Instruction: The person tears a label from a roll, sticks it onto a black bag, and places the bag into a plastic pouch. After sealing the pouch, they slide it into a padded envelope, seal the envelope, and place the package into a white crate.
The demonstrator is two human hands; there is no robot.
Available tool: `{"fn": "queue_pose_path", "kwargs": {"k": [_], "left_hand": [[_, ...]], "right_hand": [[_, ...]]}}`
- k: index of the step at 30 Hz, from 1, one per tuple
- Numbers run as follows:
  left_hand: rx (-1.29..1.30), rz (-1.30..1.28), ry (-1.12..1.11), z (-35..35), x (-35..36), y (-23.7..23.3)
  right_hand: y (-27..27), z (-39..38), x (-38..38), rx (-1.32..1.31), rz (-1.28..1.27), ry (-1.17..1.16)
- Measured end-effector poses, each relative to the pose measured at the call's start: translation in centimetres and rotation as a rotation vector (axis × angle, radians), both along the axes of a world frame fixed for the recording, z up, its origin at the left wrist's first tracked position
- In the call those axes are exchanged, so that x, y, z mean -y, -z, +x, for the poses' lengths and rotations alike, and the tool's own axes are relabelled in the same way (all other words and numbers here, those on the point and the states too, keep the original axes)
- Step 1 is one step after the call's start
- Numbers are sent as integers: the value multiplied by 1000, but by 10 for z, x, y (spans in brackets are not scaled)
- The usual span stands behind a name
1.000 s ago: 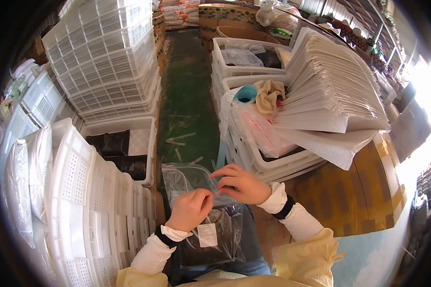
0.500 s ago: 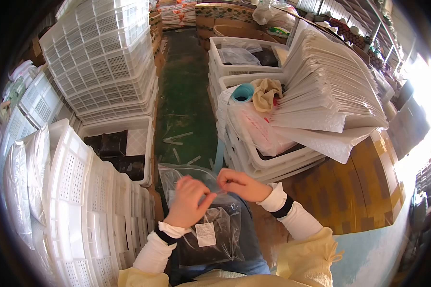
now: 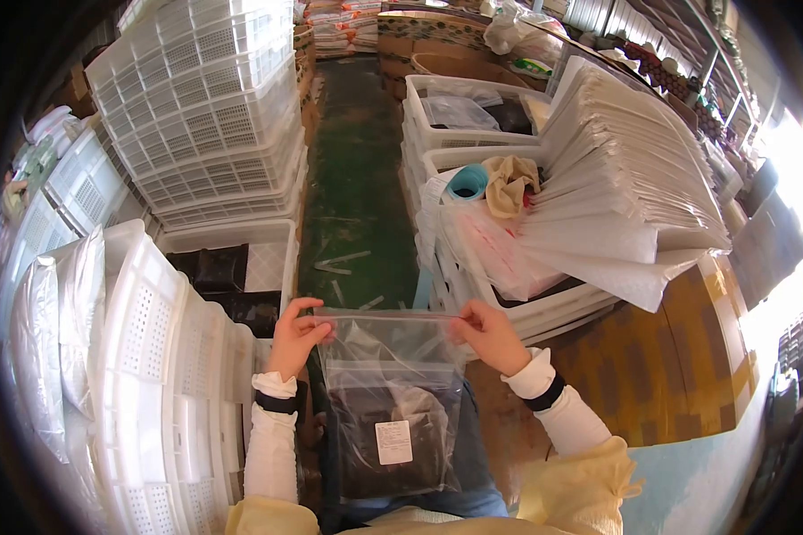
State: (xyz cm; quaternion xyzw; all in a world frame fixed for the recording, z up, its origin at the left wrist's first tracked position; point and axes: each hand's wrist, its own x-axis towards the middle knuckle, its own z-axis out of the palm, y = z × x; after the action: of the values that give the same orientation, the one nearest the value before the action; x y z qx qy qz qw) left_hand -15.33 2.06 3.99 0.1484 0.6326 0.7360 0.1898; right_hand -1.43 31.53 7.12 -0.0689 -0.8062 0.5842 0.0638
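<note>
A clear zip-lock bag point(image 3: 393, 343) is stretched by its top edge between my two hands, above my lap. Inside it lies a dark, flat packet point(image 3: 357, 459) with a white printed label point(image 3: 393, 442). My left hand point(image 3: 300, 337) pinches the bag's upper left corner between thumb and fingers. At the upper right corner, my right hand point(image 3: 491, 336) pinches the same edge. The lower part of the bag rests on my jeans.
White perforated crates point(image 3: 196, 116) stand stacked on the left, one holding dark packets point(image 3: 210, 267). To the right, a crate bears a fan of white padded envelopes point(image 3: 616, 178), a blue tape roll point(image 3: 467, 182) and a beige cloth point(image 3: 512, 185). A taped cardboard box point(image 3: 660, 357) sits nearer.
My hands have spread from close together near the bag's middle out to its two top corners. The bag's top edge is now pulled straight.
</note>
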Motion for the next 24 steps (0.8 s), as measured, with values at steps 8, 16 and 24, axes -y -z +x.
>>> {"fn": "queue_pose_path", "kwargs": {"k": [8,16,24], "left_hand": [[293,20,-56,-16,8,13],[369,154,-116,-14,11,28],[488,128,123,57,17,54]], "right_hand": [[19,-9,22,-147,34,312],[44,13,65,-323,-555,316],[104,58,65,107,-687,207]]}}
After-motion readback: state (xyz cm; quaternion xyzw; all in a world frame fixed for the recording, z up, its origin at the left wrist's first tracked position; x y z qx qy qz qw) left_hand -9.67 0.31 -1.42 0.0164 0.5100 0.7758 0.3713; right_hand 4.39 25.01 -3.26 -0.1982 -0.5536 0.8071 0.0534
